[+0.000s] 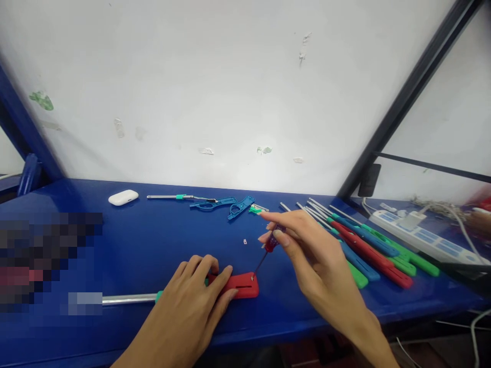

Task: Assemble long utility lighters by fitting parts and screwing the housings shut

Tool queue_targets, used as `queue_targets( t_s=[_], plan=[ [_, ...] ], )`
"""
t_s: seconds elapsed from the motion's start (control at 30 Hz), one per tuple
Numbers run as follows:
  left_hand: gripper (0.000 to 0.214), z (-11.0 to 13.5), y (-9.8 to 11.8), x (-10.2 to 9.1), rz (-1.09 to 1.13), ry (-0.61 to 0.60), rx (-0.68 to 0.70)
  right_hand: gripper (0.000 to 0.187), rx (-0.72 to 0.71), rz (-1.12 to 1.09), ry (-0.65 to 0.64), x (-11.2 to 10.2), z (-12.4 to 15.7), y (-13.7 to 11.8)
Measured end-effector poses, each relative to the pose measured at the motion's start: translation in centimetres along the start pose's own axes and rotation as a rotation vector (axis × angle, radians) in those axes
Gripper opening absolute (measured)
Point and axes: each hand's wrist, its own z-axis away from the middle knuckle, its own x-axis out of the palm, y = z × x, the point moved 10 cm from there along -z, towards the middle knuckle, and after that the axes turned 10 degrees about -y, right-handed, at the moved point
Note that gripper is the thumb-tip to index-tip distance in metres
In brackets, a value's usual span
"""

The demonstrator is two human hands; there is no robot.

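My left hand point(192, 294) is closed over a red-handled long-nose lighter point(246, 292) and presses it onto the blue table. The lighter's metal tube point(130, 299), with a green collar, points left from under my hand. In my right hand point(320, 263) is a small screwdriver point(270, 244) with a dark red see-through handle, pinched between thumb and fingers. Its thin shaft slants down to the hole near the right end of the red handle. A tiny pale part point(245, 242) lies on the table just behind. My left palm hides the middle of the lighter.
Several assembled lighters point(374, 245) in red, blue and green lie at right. Behind are blue handle halves point(241, 207), a loose tube point(163, 197), green pieces point(256, 209) and a white case point(123, 198). A power strip point(425, 235) stands at far right, near another person's hand point(479, 222).
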Motion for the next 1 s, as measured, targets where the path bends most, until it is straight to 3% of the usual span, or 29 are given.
queue_targets(
  t_s=[0.2, 0.4, 0.6, 0.83, 1.0],
  plan=[
    [0.043, -0.1, 0.1, -0.5, 0.022, 0.017, 0.009, 0.039, -0.038, -0.002, -0.042, 0.6, -0.1, -0.2],
    [0.046, -0.1, 0.2, -0.2, 0.016, 0.002, 0.017, 0.038, -0.032, 0.012, 0.02, -0.4, 0.2, -0.3],
    [0.043, 0.1, 0.0, -0.3, 0.024, 0.064, 0.001, 0.039, -0.066, -0.013, -0.018, 0.2, 0.0, -0.6],
    [0.038, -0.3, 0.2, -0.7, -0.004, -0.005, 0.01, 0.04, -0.094, -0.012, -0.021, 0.5, -0.1, -0.8],
    [0.036, -0.2, 0.2, -0.6, -0.002, 0.01, 0.021, 0.04, -0.095, -0.003, -0.028, 0.7, 0.0, -0.8]
  ],
)
